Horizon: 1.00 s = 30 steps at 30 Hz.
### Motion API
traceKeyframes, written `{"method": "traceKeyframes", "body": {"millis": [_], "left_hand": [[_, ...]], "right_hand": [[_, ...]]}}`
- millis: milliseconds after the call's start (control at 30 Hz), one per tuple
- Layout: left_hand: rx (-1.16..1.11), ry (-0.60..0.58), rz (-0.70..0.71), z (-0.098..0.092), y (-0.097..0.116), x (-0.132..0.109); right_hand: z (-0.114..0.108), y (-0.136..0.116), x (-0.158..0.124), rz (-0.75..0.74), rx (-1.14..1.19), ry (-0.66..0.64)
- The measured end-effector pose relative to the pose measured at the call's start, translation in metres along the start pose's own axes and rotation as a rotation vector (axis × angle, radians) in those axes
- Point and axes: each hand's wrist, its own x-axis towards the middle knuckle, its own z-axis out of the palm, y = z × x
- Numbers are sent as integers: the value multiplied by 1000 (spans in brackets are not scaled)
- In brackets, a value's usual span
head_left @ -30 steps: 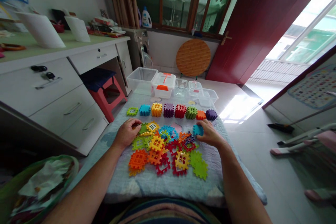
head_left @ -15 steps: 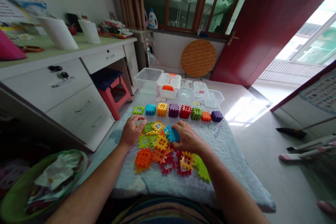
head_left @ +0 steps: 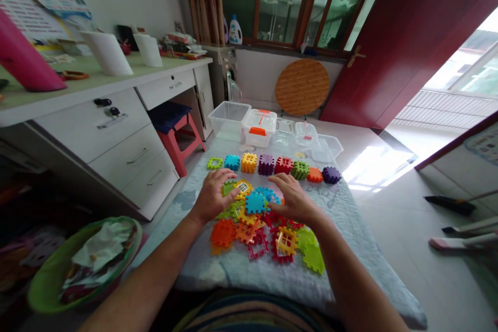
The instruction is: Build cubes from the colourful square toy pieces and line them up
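Observation:
My left hand (head_left: 215,196) hovers at the left side of a loose pile of plastic building tiles, its fingers stretched forward and its thumb apart, holding nothing. Its thumb is nearest a yellow window tile (head_left: 243,188) and some green tiles. On the other side of the pile, my right hand (head_left: 292,198) is spread with its fingers apart. A solid blue tile (head_left: 256,202) lies on top between the hands, with more blue tiles (head_left: 271,195) behind it. Closer to me are orange tiles (head_left: 223,233), a red frame tile (head_left: 258,245) and lime green tiles (head_left: 313,257).
Behind the pile runs a row of tile stacks sorted by colour, including a yellow stack (head_left: 249,163) and a purple one (head_left: 332,175). Clear plastic boxes (head_left: 260,135) stand at the table's far end. A stool (head_left: 175,137) and a green basket (head_left: 39,288) are to the left.
My right hand has let go of the blue tile, which now lies on the pile. Both hands have spread their fingers. The view has shifted slightly left.

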Motion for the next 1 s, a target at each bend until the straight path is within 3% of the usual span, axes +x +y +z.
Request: {"method": "traceKeyframes", "body": {"millis": [133, 267, 500, 800, 1000], "left_hand": [[81, -344, 125, -3, 39, 6], [235, -488, 117, 4, 57, 14], [350, -562, 133, 10, 59, 27], [360, -583, 122, 8, 61, 27], [366, -616, 145, 10, 58, 29]], "right_hand": [[-14, 40, -22, 116, 48, 105], [-4, 74, -38, 272, 89, 170], [24, 98, -45, 401, 167, 292], [36, 117, -50, 444, 348, 349], [38, 119, -50, 451, 343, 354]]}}
